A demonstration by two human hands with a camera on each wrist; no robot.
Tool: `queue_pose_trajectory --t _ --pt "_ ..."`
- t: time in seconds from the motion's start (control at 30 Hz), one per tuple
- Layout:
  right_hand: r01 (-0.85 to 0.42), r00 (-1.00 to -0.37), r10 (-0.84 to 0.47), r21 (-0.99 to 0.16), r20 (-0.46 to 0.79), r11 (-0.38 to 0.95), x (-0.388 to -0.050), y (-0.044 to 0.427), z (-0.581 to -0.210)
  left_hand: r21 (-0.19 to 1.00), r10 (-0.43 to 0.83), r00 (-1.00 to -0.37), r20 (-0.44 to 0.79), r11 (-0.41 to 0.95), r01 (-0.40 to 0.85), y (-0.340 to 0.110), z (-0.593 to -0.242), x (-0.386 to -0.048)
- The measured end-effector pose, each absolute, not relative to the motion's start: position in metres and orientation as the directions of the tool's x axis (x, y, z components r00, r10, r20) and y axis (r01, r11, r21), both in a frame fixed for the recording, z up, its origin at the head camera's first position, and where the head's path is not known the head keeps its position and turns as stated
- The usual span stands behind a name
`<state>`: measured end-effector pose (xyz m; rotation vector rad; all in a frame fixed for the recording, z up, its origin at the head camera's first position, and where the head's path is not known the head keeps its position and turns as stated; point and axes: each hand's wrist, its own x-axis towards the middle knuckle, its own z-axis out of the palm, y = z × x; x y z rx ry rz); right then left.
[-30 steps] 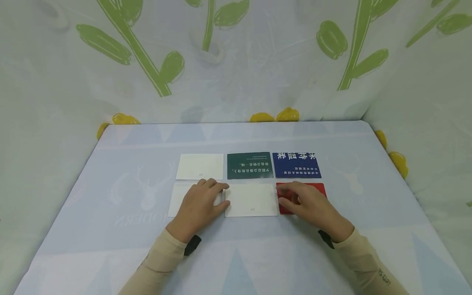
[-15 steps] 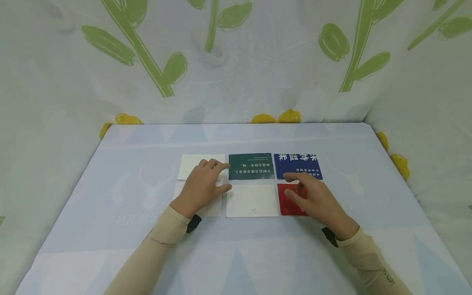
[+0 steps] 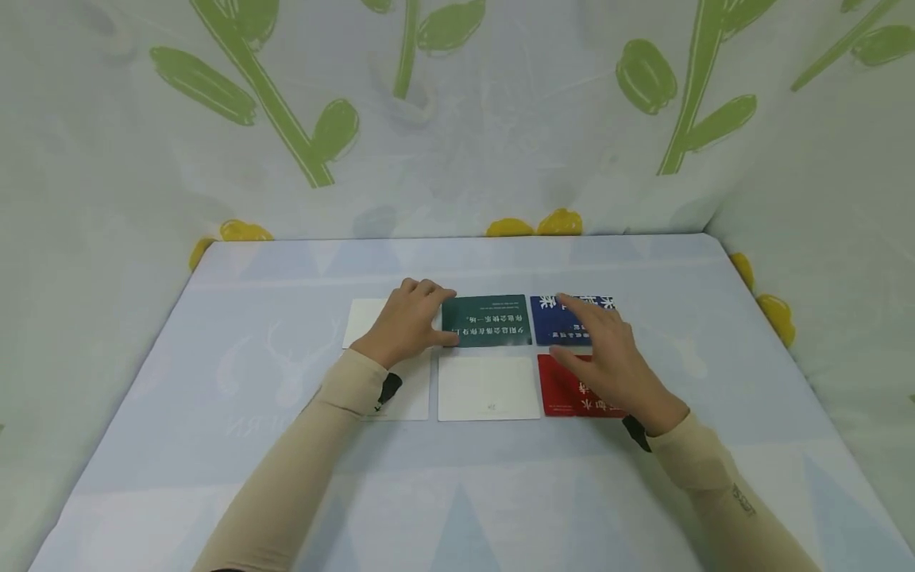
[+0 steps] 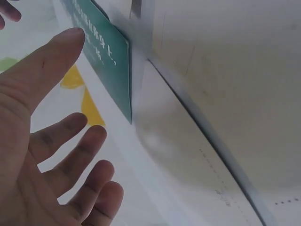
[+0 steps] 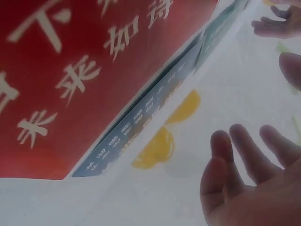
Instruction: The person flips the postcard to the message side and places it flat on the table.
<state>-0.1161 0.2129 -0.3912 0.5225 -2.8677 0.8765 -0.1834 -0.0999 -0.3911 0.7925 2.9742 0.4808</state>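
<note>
Green card [image 3: 489, 321] lies flat, printed with white characters.

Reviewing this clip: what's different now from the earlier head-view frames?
Both hands moved away from the person: the left grip from the near row's middle white card to the green card, the right grip from the red card towards the blue card. Nothing was visibly picked up. The cards stayed in two rows of three.

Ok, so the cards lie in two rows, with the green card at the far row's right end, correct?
Not quite: the head view shows the green card in the far row's middle; the blue card is at its right end.
</note>
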Motion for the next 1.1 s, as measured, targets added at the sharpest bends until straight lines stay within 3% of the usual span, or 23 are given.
queue_pose_trajectory --t 0.2,0.43,1.1 --pt "-0.338 -0.939 -0.316 -0.533 0.135 0.776 -0.135 0.205 -0.391 0.300 0.450 -0.890 -0.069 0.860 0.412 -0.097 -0.389 -0.194" --pt "-0.313 -0.940 -0.339 -0.465 0.029 0.828 -0.161 0.196 -0.396 0.285 0.428 -0.890 -0.158 0.883 0.374 -0.095 -0.390 -0.203" --pt "-0.294 -0.917 -0.359 -0.315 -0.172 0.902 -0.193 0.169 -0.405 0.155 0.412 -0.900 -0.140 0.907 0.391 -0.090 -0.399 -0.204"
